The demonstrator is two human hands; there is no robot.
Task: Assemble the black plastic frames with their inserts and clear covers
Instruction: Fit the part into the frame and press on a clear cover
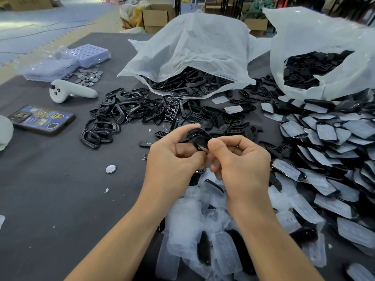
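Black glossy plastic frame (199,138) pinched between left hand (172,157) and right hand (239,159), above dark bench (60,189) centre.

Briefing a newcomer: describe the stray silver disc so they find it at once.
Start at the phone on the left. Go right toward the left hand; the disc lies alone on grey cloth, round and silver, unlike the black frames.

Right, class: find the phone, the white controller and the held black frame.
phone (43,119), head view, screen centre.
white controller (71,91), head view, mid-handle.
black frame (199,137), head view, exposed top.
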